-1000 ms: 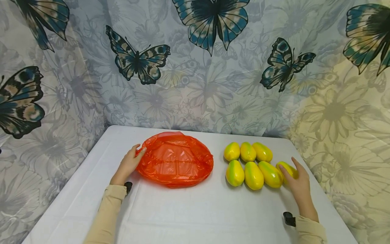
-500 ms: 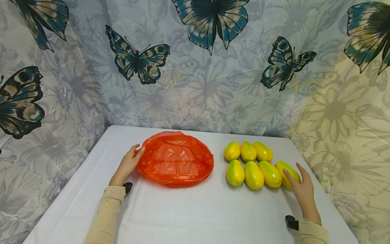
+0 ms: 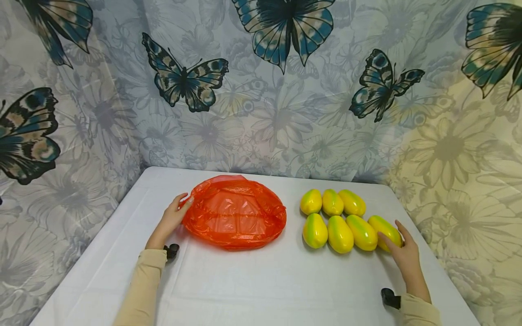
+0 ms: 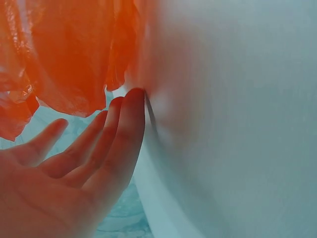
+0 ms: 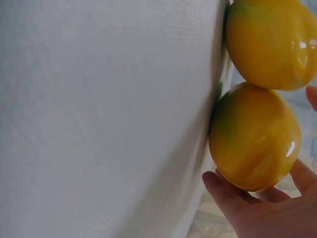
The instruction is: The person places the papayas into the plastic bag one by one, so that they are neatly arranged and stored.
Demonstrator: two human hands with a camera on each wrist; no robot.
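A crumpled orange-red plastic bag (image 3: 236,217) lies on the left half of the table with its mouth facing me. My left hand (image 3: 171,219) is at the bag's left edge, fingers extended; in the left wrist view the fingers (image 4: 130,116) reach up beside its hanging folds. On the right, several glossy yellow mangoes with green streaks stand in two rows. My right hand (image 3: 407,251) is around the near end of the rightmost mango (image 3: 384,232), thumb on one side and fingers on the other. In the right wrist view its loosely spread fingertips are right at the mango (image 5: 255,139).
The back row holds a left mango (image 3: 311,202), a middle one (image 3: 332,203) and a right one (image 3: 352,203). Other front-row mangoes (image 3: 340,234) sit close beside the rightmost one. A white cloth covers the table (image 3: 269,290); a butterfly-print curtain (image 3: 261,122) hangs behind it.
My right hand has drawn slightly back and to the right, and the rightmost mango has turned into line with its neighbour. My left hand and the bag have barely moved.
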